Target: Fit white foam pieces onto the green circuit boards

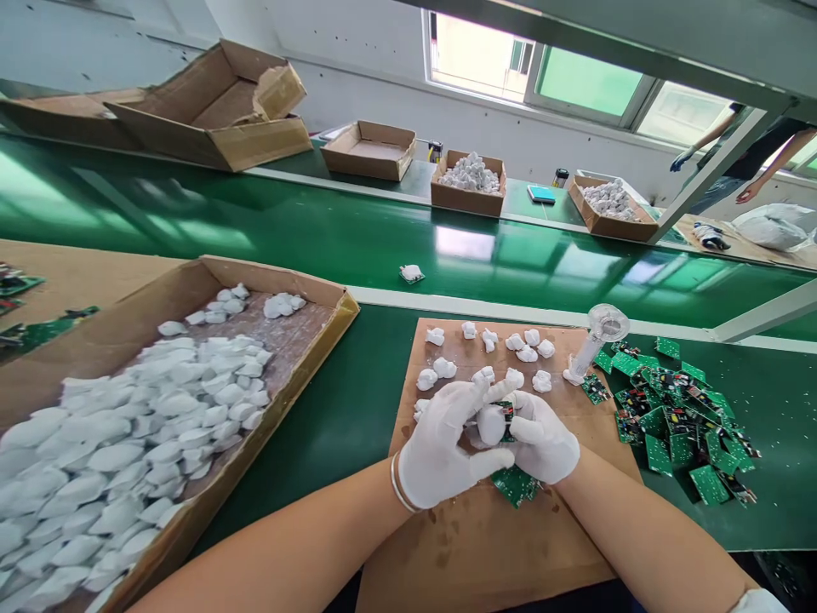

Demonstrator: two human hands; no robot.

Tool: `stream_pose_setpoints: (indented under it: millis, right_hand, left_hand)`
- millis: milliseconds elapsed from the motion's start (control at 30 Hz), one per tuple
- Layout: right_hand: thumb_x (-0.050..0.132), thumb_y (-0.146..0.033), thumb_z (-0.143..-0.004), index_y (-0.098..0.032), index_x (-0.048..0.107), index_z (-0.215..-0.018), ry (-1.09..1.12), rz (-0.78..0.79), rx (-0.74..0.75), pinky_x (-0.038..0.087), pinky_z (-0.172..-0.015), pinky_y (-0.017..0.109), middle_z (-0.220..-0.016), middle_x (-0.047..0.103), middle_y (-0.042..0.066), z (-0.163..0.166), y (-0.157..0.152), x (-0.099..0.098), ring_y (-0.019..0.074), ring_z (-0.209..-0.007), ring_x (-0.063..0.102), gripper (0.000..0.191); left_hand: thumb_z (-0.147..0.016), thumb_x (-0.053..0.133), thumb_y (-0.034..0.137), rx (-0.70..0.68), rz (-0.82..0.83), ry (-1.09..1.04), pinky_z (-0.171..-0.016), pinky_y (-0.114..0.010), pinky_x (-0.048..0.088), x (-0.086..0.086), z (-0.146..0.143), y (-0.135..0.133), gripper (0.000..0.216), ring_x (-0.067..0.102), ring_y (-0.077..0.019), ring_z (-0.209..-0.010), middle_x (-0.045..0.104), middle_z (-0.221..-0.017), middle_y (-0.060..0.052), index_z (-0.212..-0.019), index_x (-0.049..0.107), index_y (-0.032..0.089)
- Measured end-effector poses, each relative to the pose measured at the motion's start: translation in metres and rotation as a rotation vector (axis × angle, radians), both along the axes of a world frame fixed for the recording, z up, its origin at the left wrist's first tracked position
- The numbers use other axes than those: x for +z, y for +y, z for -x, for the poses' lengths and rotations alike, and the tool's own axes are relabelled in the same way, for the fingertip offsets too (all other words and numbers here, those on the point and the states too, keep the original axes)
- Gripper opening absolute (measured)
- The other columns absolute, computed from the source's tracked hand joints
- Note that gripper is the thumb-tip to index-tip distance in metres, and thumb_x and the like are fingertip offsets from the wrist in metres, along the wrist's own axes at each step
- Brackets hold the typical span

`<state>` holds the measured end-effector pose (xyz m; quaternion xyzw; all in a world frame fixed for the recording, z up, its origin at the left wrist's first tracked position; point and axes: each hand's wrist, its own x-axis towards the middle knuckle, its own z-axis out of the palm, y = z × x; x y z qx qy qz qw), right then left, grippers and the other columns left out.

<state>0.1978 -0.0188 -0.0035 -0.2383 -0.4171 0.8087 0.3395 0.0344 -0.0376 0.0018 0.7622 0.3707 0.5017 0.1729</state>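
Observation:
Both hands wear white gloves and meet over a brown cardboard sheet (485, 528). My left hand (447, 447) and my right hand (542, 443) are closed together round a white putty-covered piece (490, 423) with a small green circuit board (507, 415) showing between the fingers. Another green circuit board (514, 485) lies on the sheet just under my hands. Several white putty lumps (488, 340) are scattered on the sheet beyond them.
A pile of green circuit boards (677, 417) and a clear plastic dispenser (593, 340) lie to the right. A cardboard tray (191, 281) of white pieces stands at left. Beyond a green conveyor belt (287, 230) with one white piece (411, 273) are more boxes (469, 183). Another person's arms (759, 170) show far right.

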Motion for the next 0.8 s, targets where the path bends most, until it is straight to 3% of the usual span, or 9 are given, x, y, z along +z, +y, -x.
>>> stream_pose_setpoints:
  millis: [67,233,400,633,700,800]
  right_hand:
    - [0.077,-0.047,-0.071,-0.016,0.056,-0.069,0.022,-0.01,0.014,0.043,-0.067,0.033,-0.069,0.054,0.002,0.002,0.0,0.002,0.017,-0.069,0.051,0.037]
    - [0.076,-0.042,-0.072,-0.016,0.059,-0.072,0.084,0.018,0.034,0.042,-0.068,0.032,-0.069,0.051,0.002,0.004,-0.001,0.001,0.017,-0.07,0.05,0.031]
    - [0.074,-0.044,-0.072,-0.017,0.056,-0.078,0.152,0.114,0.048,0.043,-0.064,0.032,-0.078,0.054,0.004,-0.001,-0.001,-0.011,0.0175,-0.07,0.052,0.033]
    - [0.073,-0.037,-0.074,-0.016,0.061,-0.1,0.172,0.174,0.102,0.047,-0.07,0.034,-0.076,0.055,0.002,-0.006,-0.002,-0.013,0.0179,-0.075,0.053,0.036]
    - [0.07,-0.038,-0.077,-0.017,0.06,-0.098,0.166,0.155,0.064,0.046,-0.069,0.034,-0.077,0.055,0.002,-0.004,-0.002,-0.008,0.018,-0.075,0.053,0.032]
    - [0.073,-0.031,-0.075,-0.019,0.059,-0.086,0.057,0.006,-0.027,0.043,-0.068,0.032,-0.07,0.053,-0.001,0.0,-0.002,0.004,0.0159,-0.07,0.05,0.022]
  left_hand:
    - [-0.079,0.07,0.034,0.07,-0.021,0.023,-0.086,-0.041,0.054,-0.004,0.001,-0.002,0.07,0.062,-0.0257,-0.101,0.069,-0.108,-0.009,-0.141,0.038,0.023]
    - [-0.072,0.077,0.03,0.067,-0.001,0.068,-0.087,-0.041,0.054,-0.003,0.002,-0.002,0.058,0.062,-0.0254,-0.099,0.07,-0.1,-0.008,-0.126,0.055,0.02]
    - [-0.071,0.076,0.026,0.026,0.172,0.02,-0.09,-0.037,0.054,0.004,0.001,-0.005,0.065,0.061,-0.0228,-0.103,0.064,-0.124,-0.008,-0.132,0.052,0.024]
    - [-0.073,0.076,0.034,0.063,-0.067,-0.041,-0.079,-0.037,0.055,0.0,0.002,-0.002,0.048,0.062,-0.0195,-0.083,0.068,-0.088,-0.002,-0.117,0.058,0.025]
    - [-0.075,0.073,0.028,0.061,-0.036,0.03,-0.08,-0.038,0.054,0.003,0.002,-0.001,0.041,0.062,-0.0185,-0.079,0.067,-0.082,-0.001,-0.114,0.06,0.024]
    - [-0.077,0.067,0.019,0.051,-0.003,0.107,-0.081,-0.038,0.053,0.005,0.001,-0.001,0.036,0.062,-0.0187,-0.08,0.067,-0.083,-0.003,-0.113,0.061,0.022]
